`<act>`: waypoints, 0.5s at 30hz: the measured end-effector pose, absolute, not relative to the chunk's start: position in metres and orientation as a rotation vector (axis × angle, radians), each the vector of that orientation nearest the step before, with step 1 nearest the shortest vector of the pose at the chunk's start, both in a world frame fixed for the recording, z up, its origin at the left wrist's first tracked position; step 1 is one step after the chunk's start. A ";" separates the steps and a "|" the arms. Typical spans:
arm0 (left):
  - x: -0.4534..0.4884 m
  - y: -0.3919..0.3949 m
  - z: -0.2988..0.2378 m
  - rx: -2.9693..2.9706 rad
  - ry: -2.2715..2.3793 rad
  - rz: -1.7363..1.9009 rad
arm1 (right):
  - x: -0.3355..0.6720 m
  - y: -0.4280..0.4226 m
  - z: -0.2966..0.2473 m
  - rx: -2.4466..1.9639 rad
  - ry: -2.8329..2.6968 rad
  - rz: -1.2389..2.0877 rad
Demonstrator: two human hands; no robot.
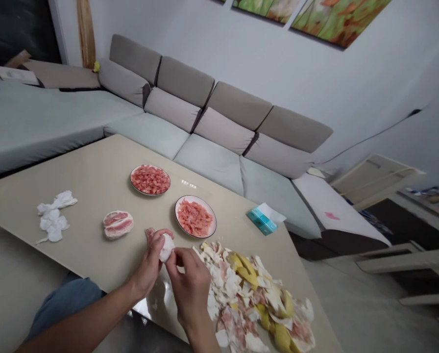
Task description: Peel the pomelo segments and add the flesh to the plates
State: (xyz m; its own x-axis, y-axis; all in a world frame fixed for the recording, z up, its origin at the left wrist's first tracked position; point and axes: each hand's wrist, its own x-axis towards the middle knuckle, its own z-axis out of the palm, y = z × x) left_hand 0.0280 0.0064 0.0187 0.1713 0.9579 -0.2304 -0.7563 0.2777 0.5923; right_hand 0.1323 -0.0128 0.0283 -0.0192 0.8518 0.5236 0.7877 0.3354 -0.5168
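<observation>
Apparently mid-peel: the left hand (149, 264) grips a fruit piece (167, 245), the right hand (190, 282) pinches its white skin (165, 253) (or seems to); the next pull calls for gentleness.

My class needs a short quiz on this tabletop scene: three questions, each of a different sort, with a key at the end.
1. True or false: the yellow peel lies on the sofa.
2. How many plates hold pink fruit pieces?
3. What does the left hand hold: (a) a box, (b) a whitish piece, (c) a plate?

Key:
1. False; the yellow peel lies in a heap on the table.
2. Two.
3. (b)
</observation>
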 end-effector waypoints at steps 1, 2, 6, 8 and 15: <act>0.028 0.007 0.021 0.392 0.613 1.275 | 0.136 -0.012 0.030 -1.464 -1.699 0.249; 0.027 0.008 0.023 0.401 0.591 1.286 | 0.141 -0.011 0.032 -1.470 -1.590 0.388; 0.021 0.015 0.027 0.287 0.494 1.210 | 0.167 -0.009 0.034 -1.544 -1.328 0.615; 0.018 0.018 0.027 0.203 0.462 1.143 | 0.180 -0.009 0.032 -1.655 -1.358 0.491; 0.017 0.018 0.026 0.111 0.459 1.053 | 0.223 -0.014 0.009 -2.219 -1.682 0.149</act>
